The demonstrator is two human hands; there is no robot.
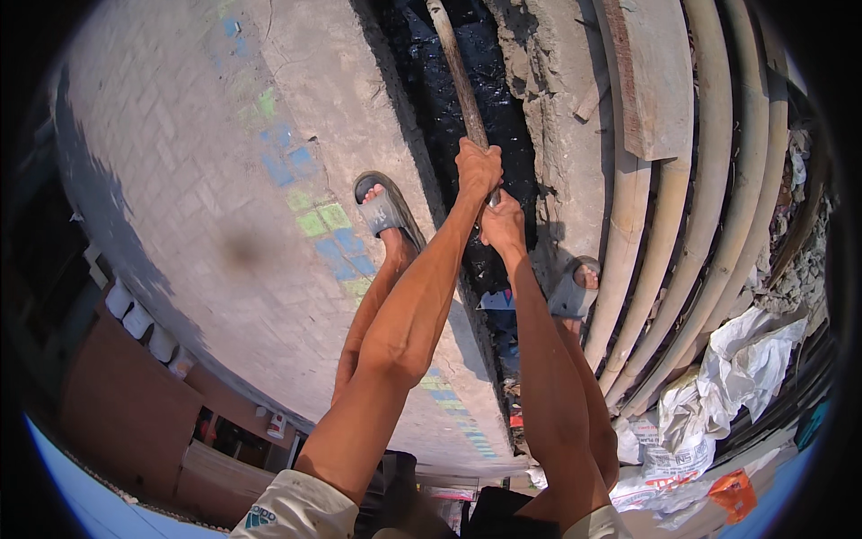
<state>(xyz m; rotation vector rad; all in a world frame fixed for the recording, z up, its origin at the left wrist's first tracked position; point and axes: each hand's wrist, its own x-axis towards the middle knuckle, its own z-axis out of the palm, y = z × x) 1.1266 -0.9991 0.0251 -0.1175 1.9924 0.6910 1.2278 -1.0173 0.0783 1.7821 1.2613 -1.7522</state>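
while hands (479, 168) (505, 222) grip wooden pole (459, 76) — black sludge (426, 101) glistens

The ditch (417, 90) is situated in the middle, between a concrete strip (337, 85) on the left and a concrete edge (570, 144) on the right. Over the ditch, the handle (461, 81) is held by the left hand (479, 169) in front and by the right hand (503, 222) just behind it. The left sandal (382, 213) is placed on the strip, the right sandal (571, 292) across the ditch. To the left of the strip, paving (162, 180) is found. To the right of the edge, bamboo poles (709, 180) are laid side by side, with a board (660, 81) over their front part; sacks (732, 364) are spread to their right, further back.
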